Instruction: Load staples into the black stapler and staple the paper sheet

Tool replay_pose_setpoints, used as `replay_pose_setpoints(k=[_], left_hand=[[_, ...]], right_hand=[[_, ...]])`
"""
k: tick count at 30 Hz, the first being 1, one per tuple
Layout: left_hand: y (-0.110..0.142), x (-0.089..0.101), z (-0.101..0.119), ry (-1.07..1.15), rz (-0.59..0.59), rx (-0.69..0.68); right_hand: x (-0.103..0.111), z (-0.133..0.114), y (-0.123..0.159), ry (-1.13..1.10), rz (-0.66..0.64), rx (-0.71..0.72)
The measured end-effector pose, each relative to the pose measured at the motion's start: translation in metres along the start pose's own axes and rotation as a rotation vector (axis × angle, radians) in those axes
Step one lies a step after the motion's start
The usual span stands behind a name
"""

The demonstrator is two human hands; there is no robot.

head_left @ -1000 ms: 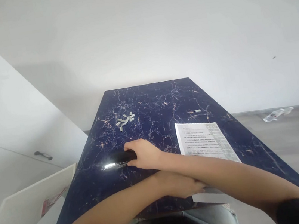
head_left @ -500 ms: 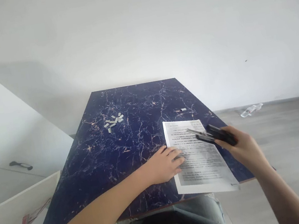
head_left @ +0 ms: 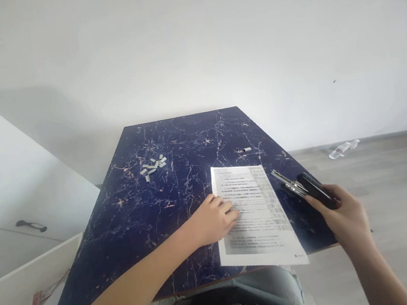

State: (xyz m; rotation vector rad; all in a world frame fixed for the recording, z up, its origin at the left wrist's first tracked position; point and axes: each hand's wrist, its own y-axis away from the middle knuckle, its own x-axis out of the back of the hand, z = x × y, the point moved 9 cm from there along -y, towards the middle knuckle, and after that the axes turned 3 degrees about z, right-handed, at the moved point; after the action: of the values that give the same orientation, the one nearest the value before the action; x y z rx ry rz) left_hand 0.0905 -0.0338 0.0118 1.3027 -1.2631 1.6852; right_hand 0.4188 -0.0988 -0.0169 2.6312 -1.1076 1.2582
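Note:
My left hand (head_left: 217, 218) rests on the left edge of a printed sheet of paper (head_left: 262, 256), its fingers slightly bent and apart on the page. The sheet lies near the front right of the table, covered in lines of text. My right hand (head_left: 346, 210) is closed around the rear of a black stapler (head_left: 315, 190), just right of the sheet. The stapler's top is swung up, baring its metal channel, which points up and left, away from me. Whether staples sit in the channel is too small to tell.
Several small strips of staples (head_left: 155, 166) lie in a loose pile on the dark blue marbled table (head_left: 170, 137). One more strip (head_left: 247, 149) lies alone near the right edge. A clear plastic bottle (head_left: 344, 148) is on the floor to the right. An open drawer (head_left: 32, 265) stands at left.
My left hand has drawn the sheet a little to the left. My right hand has moved right and toward me with the stapler, off the page.

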Motion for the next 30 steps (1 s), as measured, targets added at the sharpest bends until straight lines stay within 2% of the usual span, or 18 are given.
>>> replay_pose_setpoints(k=[2,6,9,11,15,18,25,30], left_hand=[[0.001,0.002,-0.008,-0.023,-0.041,0.033],[0.006,0.001,-0.022,-0.013,-0.068,0.085],[0.013,-0.007,-0.033,0.033,-0.14,0.107],[0.019,-0.01,-0.045,0.049,-0.197,0.169],[0.036,0.0,-0.08,0.054,-0.277,0.365],[0.046,0.008,-0.094,0.092,-0.341,0.408],[0.053,0.015,-0.088,0.141,-0.428,0.368],[0.054,0.015,-0.087,0.144,-0.414,0.374]], right_hand=[[-0.015,-0.018,0.003,-0.06,-0.015,-0.038],[-0.038,-0.051,0.006,-0.135,-0.031,0.016],[-0.038,-0.048,0.004,-0.121,0.055,-0.008],[-0.036,-0.041,0.002,-0.102,0.088,-0.016],[-0.04,-0.038,0.0,-0.067,0.055,0.037],[-0.044,-0.045,0.0,-0.033,0.03,0.106],[-0.045,-0.062,0.009,0.036,-0.031,0.232],[-0.044,-0.065,0.013,0.074,-0.041,0.252]])
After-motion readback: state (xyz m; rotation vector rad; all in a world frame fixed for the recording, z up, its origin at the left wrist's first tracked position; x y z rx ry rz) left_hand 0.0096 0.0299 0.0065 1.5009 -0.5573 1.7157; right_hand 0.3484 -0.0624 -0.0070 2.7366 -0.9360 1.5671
